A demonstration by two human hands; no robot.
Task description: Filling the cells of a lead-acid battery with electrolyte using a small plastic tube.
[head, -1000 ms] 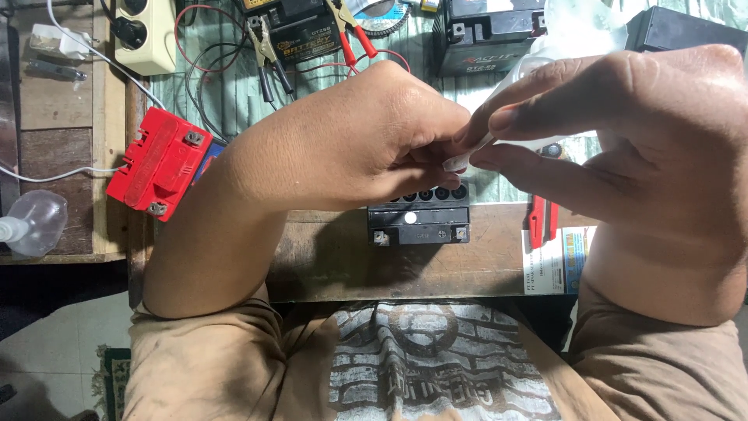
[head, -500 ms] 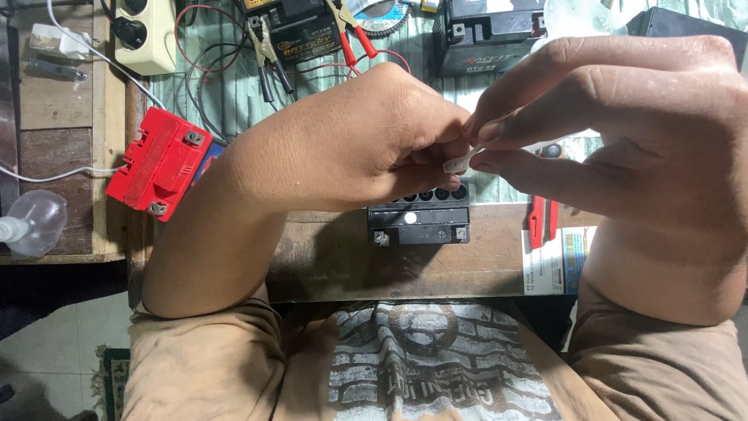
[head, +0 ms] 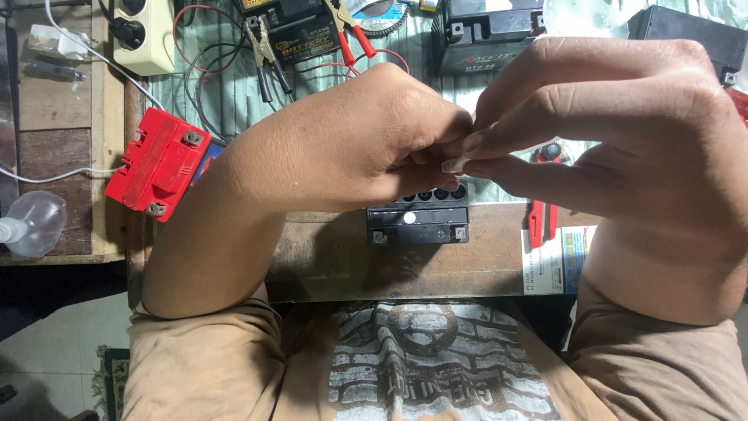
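Observation:
My left hand (head: 366, 136) and my right hand (head: 615, 132) meet close to the camera, fingertips pinched together on a small pale piece (head: 454, 164). Its shape is mostly hidden by the fingers. Directly below the hands a small black battery (head: 421, 218) stands on the wooden bench (head: 327, 257), its row of round filler holes partly showing under my fingers.
A red battery (head: 160, 171) lies at the left. At the back stand two more black batteries (head: 300, 27) (head: 483, 31), clamp leads with red and black wires (head: 269, 54), and a cream power strip (head: 140, 35). A red cutter (head: 541, 222) and papers lie right; a clear bottle (head: 31, 226) left.
Both hands have stayed almost still; the fingers have shifted slightly around the small pale piece.

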